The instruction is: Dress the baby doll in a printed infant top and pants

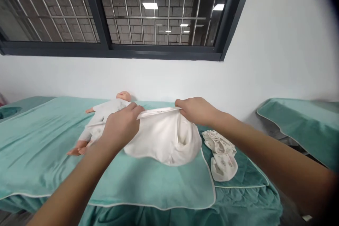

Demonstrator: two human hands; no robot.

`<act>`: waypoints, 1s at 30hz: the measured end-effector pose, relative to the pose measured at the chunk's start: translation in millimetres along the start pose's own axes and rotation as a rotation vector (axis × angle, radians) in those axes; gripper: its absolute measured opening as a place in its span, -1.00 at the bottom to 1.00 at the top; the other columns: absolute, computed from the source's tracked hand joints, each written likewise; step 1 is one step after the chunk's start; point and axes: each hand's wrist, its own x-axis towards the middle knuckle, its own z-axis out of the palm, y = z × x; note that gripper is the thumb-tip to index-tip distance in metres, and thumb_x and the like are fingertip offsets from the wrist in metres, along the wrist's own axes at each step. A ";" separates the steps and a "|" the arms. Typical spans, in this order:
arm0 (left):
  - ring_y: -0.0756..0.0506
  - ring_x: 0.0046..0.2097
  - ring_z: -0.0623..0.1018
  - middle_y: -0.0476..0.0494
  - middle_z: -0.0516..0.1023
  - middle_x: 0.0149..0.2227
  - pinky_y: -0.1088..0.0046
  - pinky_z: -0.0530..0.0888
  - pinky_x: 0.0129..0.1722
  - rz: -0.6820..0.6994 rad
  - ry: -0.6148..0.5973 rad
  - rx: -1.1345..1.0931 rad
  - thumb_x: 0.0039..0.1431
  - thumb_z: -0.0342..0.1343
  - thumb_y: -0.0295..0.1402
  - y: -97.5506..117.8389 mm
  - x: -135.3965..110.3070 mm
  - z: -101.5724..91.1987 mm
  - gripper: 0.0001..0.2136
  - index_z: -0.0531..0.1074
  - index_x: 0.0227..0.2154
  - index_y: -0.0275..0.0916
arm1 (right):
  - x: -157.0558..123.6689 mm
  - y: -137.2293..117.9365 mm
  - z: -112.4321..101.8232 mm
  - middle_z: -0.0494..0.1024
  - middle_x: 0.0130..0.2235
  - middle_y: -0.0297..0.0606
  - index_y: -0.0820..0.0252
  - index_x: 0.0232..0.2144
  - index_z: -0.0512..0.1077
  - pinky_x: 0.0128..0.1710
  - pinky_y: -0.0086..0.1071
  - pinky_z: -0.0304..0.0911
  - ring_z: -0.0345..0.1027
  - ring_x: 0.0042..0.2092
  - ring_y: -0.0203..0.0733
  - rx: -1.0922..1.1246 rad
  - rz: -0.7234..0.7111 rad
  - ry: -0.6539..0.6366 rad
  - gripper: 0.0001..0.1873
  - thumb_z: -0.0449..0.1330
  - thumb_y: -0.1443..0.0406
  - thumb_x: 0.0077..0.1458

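A white cloth garment (161,137) is stretched between my two hands over the green bed, its top edge pulled taut and its lower part hanging in folds. My left hand (122,123) is closed on the left end of that edge. The right end is pinched in my right hand (196,109). What kind of garment it is cannot be told. Left of it, a baby doll (108,109) in a pale outfit lies on its back with bare feet, partly hidden behind my left hand. To the right lies a crumpled white printed baby garment (222,159).
A green sheet with white piping (148,190) covers the bed (249,201). Behind it stands a white wall (164,77) with a dark-framed, barred window (159,51). Another green-covered bed (307,123) is at the right, across a gap.
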 end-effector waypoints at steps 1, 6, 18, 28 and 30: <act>-0.16 -0.15 0.54 -0.03 0.57 -0.08 0.40 0.33 -0.30 -0.022 0.018 -0.053 0.16 -0.08 -0.44 -2.8 -0.1 1.6 -0.66 0.47 -0.09 -0.03 | -4.8 3.6 1.7 0.53 -0.30 -0.26 0.14 -0.16 0.40 -0.36 -0.39 0.03 0.33 -0.35 -0.20 0.009 0.028 0.022 -0.75 -0.04 0.35 0.21; -0.13 -0.18 0.56 0.01 0.61 -0.17 0.44 0.35 -0.29 -0.141 0.089 -0.238 0.22 -0.08 -0.29 -24.3 -10.1 13.7 -0.69 0.45 -0.05 -0.01 | -38.6 21.5 25.4 0.56 -0.16 -0.35 0.05 -0.15 0.42 -0.29 -0.43 0.18 0.39 -0.20 -0.22 0.424 0.201 0.122 -0.69 -0.06 0.38 0.17; -0.28 -0.08 0.54 -0.18 0.58 -0.08 0.31 0.41 -0.17 -0.229 -0.409 -0.066 0.11 0.03 0.04 -71.5 58.1 71.9 -0.58 0.49 -0.11 -0.10 | 8.7 56.1 85.2 0.58 -0.10 -0.31 0.02 -0.11 0.47 -0.26 -0.35 0.23 0.43 -0.14 -0.11 0.298 0.310 -0.064 -0.67 0.00 0.36 0.14; -0.22 0.12 0.41 -0.32 0.39 0.12 0.29 0.38 0.04 -0.040 -0.265 -0.188 0.26 -0.12 -0.45 -1.8 19.3 217.9 -0.65 0.37 0.05 -0.28 | 52.9 -53.7 236.1 0.35 0.20 -0.09 0.21 0.13 0.32 0.20 -0.23 0.08 0.18 0.20 -0.07 0.288 0.225 0.014 -0.53 -0.11 0.44 0.22; -0.25 0.17 0.36 -0.35 0.40 0.12 0.19 0.32 0.14 -0.079 -0.262 -0.165 0.27 -0.14 -0.44 -3.7 24.3 235.3 -0.67 0.39 0.01 -0.32 | 59.0 -55.0 248.9 0.34 0.21 -0.03 0.28 0.14 0.30 0.23 -0.15 0.03 0.16 0.22 -0.01 0.316 0.359 0.009 -0.56 -0.10 0.34 0.27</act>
